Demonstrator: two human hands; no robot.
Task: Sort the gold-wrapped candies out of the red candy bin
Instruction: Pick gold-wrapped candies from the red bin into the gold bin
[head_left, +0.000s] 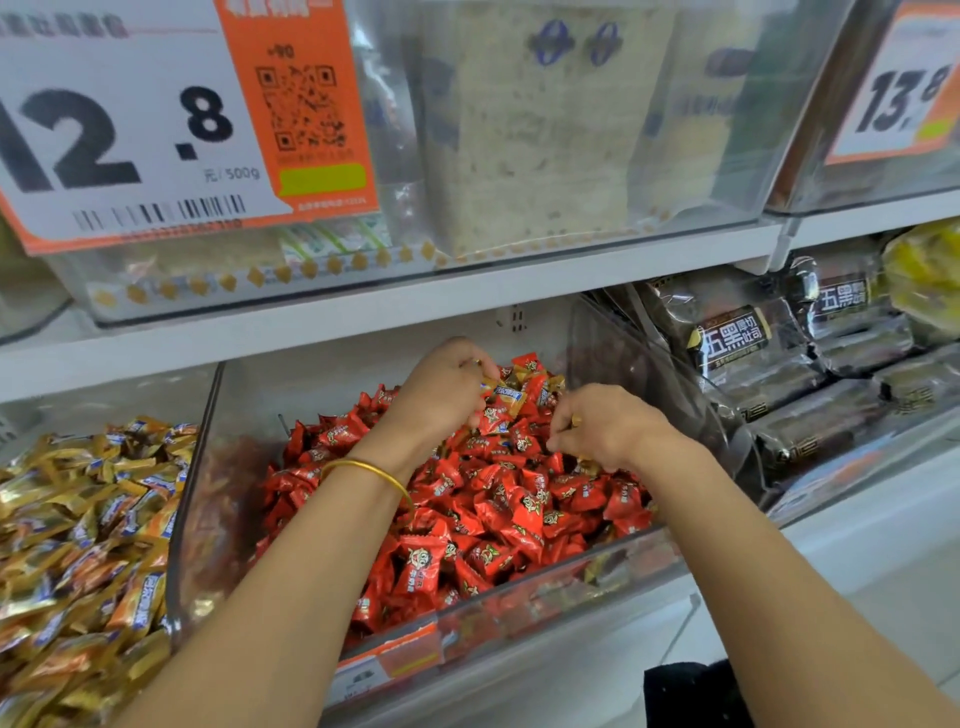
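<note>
In the middle of the frame, on the lower shelf, stands the clear red candy bin (571, 577), heaped with red candies (519, 509). Both of the person's arms reach into it from the bottom edge of the picture.

The left hand (441, 389) is at the back of the heap, its fingers curled round a few gold-wrapped candies (508, 395), one of them showing a blue-and-white label. These sit just above the red pile, near the bin's rear wall, with a couple more gold wrappers (555, 383) lying among the reds right behind them. A gold bangle (374, 470) circles the left wrist.

The right hand (602, 426) is a little right of centre and near the left one. Its fingers are bent down onto the red candies, with a small gold glint at the fingertips. I cannot tell whether it is pinching a candy or merely touching the pile.

At the lower left of the frame, beside the bin's clear side wall, lies a big pile of gold candies (78, 519). To the right, dark packets (737, 343) are stacked behind another clear divider. Above, a white shelf board (467, 291) carries more clear bins, with a price sign (130, 119) reading 12.8 at upper left and a second sign (904, 98) at upper right.
</note>
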